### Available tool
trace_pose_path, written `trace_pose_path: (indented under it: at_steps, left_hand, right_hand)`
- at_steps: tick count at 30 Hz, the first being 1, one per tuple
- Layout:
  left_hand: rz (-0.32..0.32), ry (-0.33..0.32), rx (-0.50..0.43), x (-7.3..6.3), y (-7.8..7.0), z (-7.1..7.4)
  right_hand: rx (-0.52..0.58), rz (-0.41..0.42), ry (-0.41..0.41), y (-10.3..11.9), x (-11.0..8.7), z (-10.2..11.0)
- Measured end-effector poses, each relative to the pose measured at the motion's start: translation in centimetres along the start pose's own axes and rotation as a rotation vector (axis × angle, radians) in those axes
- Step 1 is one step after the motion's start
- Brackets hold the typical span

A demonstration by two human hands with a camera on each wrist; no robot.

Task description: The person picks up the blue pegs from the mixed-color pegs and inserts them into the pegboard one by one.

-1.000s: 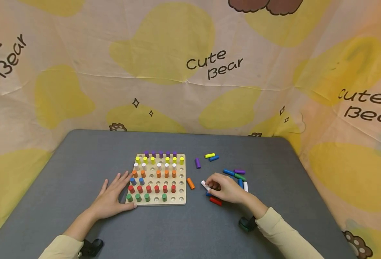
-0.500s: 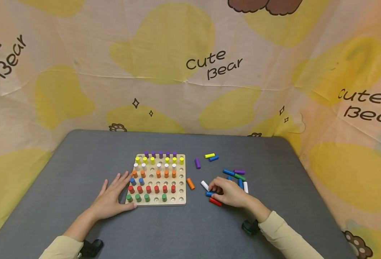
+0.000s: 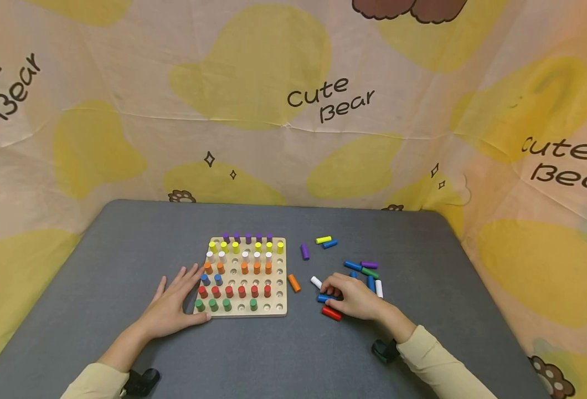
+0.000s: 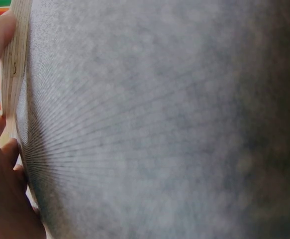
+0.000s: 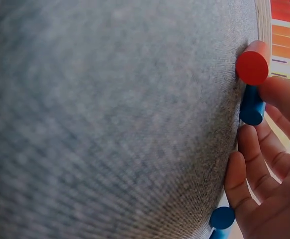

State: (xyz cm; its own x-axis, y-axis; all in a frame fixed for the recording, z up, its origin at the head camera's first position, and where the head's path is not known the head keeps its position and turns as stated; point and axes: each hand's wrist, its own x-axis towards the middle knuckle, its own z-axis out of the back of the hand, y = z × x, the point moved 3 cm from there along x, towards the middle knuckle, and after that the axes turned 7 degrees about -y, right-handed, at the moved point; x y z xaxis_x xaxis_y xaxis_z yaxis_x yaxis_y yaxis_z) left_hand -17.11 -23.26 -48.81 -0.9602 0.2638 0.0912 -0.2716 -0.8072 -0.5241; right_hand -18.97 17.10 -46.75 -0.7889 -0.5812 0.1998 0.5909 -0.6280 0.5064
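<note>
My left hand (image 3: 171, 310) rests spread at the board's left edge, its thumb on the near corner. The wooden pegboard (image 3: 283, 277) bears rows of coloured pegs, with some bare holes. In the left wrist view, my left hand (image 4: 5, 199) touches the board's edge. My right hand (image 3: 353, 296) is low over the loose pegs, thumb and fingertips at the end of a blue peg (image 3: 325, 298) that lies on the table. In the right wrist view, the blue peg (image 5: 252, 107) sits between the thumb and fingers of my right hand (image 5: 274, 184), beside a red peg (image 5: 253, 64).
Near the right hand lie a white peg (image 3: 315, 282) and the red peg (image 3: 331, 313). An orange peg (image 3: 294, 283) lies by the board. A purple peg (image 3: 304, 251), a yellow peg (image 3: 323, 240) and several others are scattered across the grey table (image 3: 253, 360).
My right hand has left the white peg and shifted slightly nearer, to the blue peg. The red peg has edged nearer, away from the blue one. My left hand stays put.
</note>
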Motion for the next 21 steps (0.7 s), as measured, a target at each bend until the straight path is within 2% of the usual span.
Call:
trace_pose_path:
  at_steps: [7, 21]
  left_hand:
    - [0.007, 0.004, -0.002, 0.03, -0.02, 0.01]
    - [0.001, 0.003, 0.002, -0.02, 0.07, -0.04]
  right_hand:
    - [-0.013, 0.01, -0.024, -0.12, 0.21, -0.05]
    - [-0.036, 0.008, -0.01, 0.0, 0.25, -0.17]
